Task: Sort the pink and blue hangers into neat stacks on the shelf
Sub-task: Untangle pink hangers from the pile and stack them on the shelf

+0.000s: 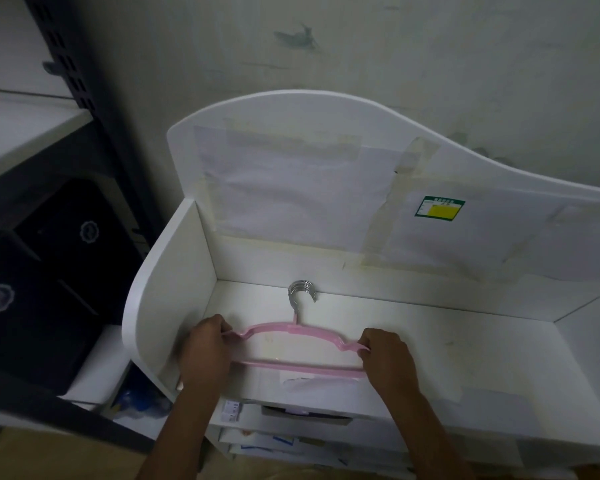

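A stack of pink hangers (293,332) lies flat on the white shelf (465,348), near its left side wall. Their metal hooks (301,292) bunch together and point toward the back panel. My left hand (207,351) grips the left end of the stack. My right hand (387,356) grips the right end. Both hands hold the hangers low over the shelf surface. No blue hangers are in view.
The shelf has a tall curved back panel (291,174) with taped papers and a green and yellow label (439,209). Drawers with papers (284,431) sit below the shelf. A dark rack with black boxes (42,271) stands at the left.
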`<state>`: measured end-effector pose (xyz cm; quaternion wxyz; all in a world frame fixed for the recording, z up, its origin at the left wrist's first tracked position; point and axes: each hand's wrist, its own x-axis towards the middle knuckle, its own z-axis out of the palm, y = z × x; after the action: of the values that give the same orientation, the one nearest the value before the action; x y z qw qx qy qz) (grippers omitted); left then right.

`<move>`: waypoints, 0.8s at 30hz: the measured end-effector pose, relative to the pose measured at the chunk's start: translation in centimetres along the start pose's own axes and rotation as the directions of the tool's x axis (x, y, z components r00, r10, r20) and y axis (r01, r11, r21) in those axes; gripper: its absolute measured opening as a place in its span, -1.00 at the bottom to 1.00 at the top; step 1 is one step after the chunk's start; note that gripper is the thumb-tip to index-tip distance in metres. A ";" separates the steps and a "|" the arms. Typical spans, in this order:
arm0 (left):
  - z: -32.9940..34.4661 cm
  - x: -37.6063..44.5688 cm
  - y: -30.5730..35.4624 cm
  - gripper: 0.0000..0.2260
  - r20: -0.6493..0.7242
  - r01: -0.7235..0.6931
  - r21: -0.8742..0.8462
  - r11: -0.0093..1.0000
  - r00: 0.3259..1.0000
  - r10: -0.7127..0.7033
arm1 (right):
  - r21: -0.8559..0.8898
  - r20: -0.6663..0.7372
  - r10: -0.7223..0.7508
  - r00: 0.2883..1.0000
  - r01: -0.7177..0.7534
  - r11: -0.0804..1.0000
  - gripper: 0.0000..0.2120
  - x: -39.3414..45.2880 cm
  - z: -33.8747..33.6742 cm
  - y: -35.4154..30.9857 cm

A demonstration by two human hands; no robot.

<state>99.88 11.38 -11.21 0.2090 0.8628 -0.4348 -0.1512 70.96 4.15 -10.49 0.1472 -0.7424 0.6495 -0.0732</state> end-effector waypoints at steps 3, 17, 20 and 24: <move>-0.4 0.4 -0.4 -0.87 0.064 -0.022 -0.060 0.998 0.998 0.026 | 0.094 0.032 -0.037 0.999 0.034 0.995 -0.89 -0.2 0.0 0.8; -0.9 -8.4 8.0 -0.72 0.029 -0.268 -0.643 0.718 0.928 0.372 | 0.512 -0.230 0.082 0.970 0.049 0.858 -0.70 -7.3 -6.1 9.9; -0.3 -11.5 10.9 -0.68 0.054 -0.298 -0.667 0.683 0.895 0.444 | 0.505 -0.298 0.109 0.948 0.060 0.861 -0.66 -9.8 -8.3 12.7; 0.4 -16.6 14.8 -0.65 0.051 -0.358 -0.654 0.666 0.858 0.511 | 0.502 -0.350 0.145 0.925 0.054 0.863 -0.63 -14.4 -11.4 16.8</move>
<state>79.93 16.87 -2.98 0.4603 0.5901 -0.5750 -0.3306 49.57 15.05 -3.76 0.2100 -0.6342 0.6413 -0.3772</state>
